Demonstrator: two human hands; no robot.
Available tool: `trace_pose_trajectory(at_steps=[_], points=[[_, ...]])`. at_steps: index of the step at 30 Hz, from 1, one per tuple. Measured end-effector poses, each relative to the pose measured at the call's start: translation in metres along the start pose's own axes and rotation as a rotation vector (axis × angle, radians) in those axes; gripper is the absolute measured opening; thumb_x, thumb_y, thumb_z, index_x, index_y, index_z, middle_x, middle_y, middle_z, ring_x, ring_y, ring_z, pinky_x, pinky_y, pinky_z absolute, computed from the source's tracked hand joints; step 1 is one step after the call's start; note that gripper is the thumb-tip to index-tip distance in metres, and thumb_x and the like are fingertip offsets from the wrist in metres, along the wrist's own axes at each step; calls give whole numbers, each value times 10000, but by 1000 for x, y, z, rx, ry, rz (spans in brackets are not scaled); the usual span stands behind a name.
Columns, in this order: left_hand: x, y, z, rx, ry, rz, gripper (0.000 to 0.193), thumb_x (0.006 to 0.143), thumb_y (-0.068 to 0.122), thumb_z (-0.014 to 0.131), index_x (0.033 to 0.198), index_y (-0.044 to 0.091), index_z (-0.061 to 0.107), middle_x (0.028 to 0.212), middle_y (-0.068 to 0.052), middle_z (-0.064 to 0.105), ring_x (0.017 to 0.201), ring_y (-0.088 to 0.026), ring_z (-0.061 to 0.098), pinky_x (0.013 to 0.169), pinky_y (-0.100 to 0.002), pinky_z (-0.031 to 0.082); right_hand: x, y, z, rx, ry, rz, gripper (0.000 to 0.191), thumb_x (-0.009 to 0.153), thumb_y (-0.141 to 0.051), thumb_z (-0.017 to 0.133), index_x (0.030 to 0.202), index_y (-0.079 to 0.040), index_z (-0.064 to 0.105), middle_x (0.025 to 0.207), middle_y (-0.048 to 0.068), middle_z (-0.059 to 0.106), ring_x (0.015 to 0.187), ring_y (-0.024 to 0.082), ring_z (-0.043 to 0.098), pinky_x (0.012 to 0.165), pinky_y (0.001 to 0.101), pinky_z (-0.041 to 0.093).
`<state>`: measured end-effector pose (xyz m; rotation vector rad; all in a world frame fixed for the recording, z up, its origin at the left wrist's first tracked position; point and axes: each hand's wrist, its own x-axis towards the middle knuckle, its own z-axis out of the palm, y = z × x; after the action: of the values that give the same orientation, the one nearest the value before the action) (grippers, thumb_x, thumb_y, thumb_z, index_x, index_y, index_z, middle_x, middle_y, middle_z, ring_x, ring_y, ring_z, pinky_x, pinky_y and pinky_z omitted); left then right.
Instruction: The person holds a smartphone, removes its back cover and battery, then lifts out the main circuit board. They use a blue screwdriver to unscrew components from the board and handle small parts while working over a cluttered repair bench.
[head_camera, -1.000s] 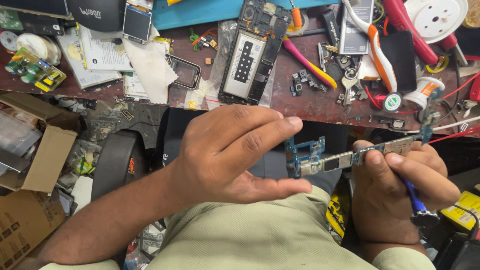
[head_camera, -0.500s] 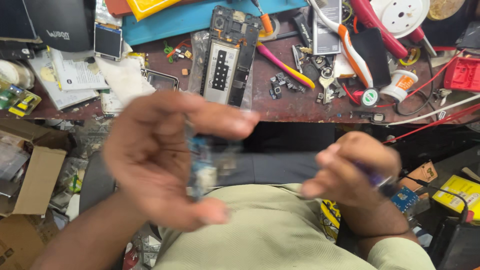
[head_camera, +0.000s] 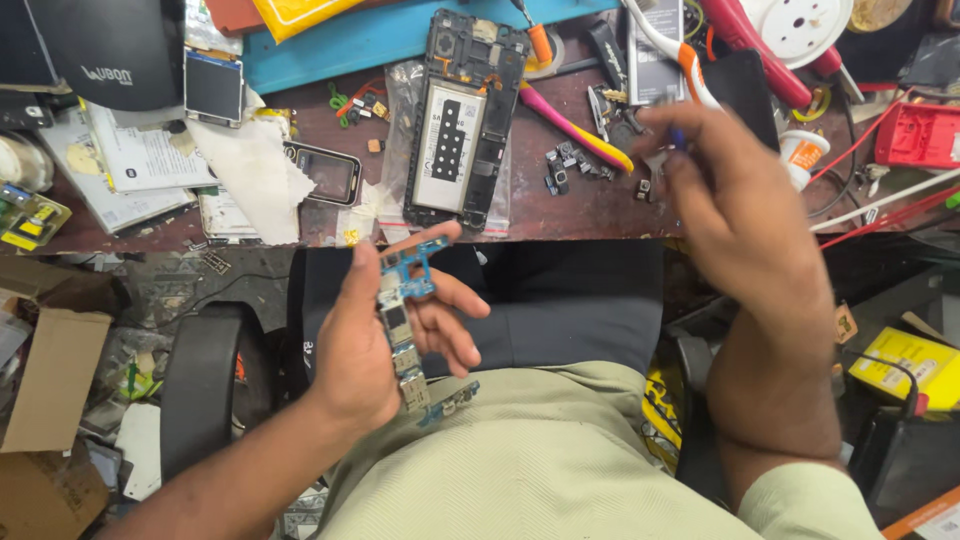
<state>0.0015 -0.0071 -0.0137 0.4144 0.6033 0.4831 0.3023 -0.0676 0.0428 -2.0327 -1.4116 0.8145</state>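
A long circuit board (head_camera: 402, 325) is gripped in the left hand (head_camera: 385, 345), below the opened phone (head_camera: 463, 118) lying on the tabletop (head_camera: 560, 205). To the right of that phone, a small blue-tipped tool (head_camera: 678, 137) is pinched in the right hand (head_camera: 735, 215).

This is a phone-repair workshop. A worn brown wooden bench (head_camera: 560, 215) is crowded with an opened black phone chassis with its white battery exposed (head_camera: 462, 120), a pink-handled tool (head_camera: 572, 125), small loose black parts (head_camera: 562, 168), a detached small screen (head_camera: 213, 86) and scattered paper leaflets (head_camera: 150, 160).
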Motion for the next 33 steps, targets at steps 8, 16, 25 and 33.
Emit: trace_pose_trajectory(at_steps=[8,16,25,33], points=[[12,0,-8,66,-19,-79,788,1068,578,229,1515,-37,437,973,-257,699,731,-268,726,631,-379,597,26,-32,10,-249,22,43,338,957,-117,735,1270,-109,609,1014,126,768,773,260,758,666,384,569],[16,4,-11,74,-32,-57,788,1077,570,237,1501,-57,456,973,-261,705,738,-273,726,647,-374,591,33,-31,74,-233,112,-59,380,908,-142,822,1165,-75,550,886,104,771,749,284,751,625,383,567],[17,7,-13,69,-26,-28,784,1080,571,253,1502,-56,460,959,-250,709,742,-266,725,651,-372,592,34,-22,36,-69,172,-11,208,960,-154,835,1120,-92,719,947,50,764,791,153,760,681,297,590],[20,6,-14,62,-7,-53,790,1072,584,247,1496,-45,470,946,-246,712,725,-265,725,636,-375,592,19,-6,34,-550,131,-281,174,900,-225,872,1062,-192,820,958,7,646,821,206,661,687,352,516]])
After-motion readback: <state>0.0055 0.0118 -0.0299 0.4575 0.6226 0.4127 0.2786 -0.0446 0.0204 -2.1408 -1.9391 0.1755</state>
